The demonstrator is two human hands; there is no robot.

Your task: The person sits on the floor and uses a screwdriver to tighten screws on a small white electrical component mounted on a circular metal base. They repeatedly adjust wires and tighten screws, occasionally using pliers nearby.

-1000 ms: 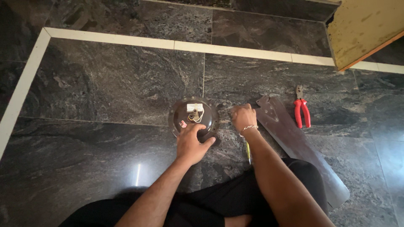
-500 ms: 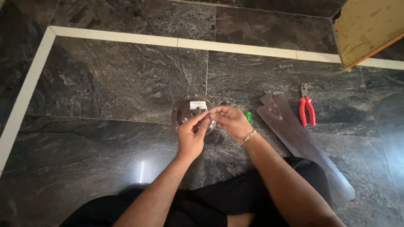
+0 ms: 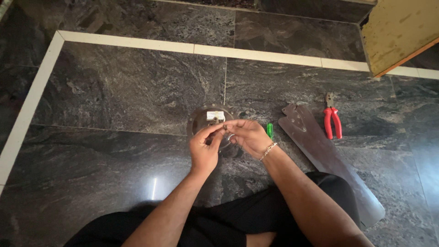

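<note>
Both hands point(image 3: 228, 139) have lifted, fingers pinching a small part point(image 3: 224, 127) (too small to identify) above dark marble floor point(image 3: 114, 91).

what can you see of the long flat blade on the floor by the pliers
The fan blade is a long, flat, grey-brown metal-looking paddle lying flat on the dark stone floor. Its narrow end has small holes and points up-left; it widens toward the lower right. Red-handled pliers lie just beside it, apart. The right forearm crosses near its edge; neither hand touches it.

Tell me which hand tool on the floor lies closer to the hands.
The green-handled tool, lying just beside the right hand; the red pliers lie beyond the fan blade.
</note>
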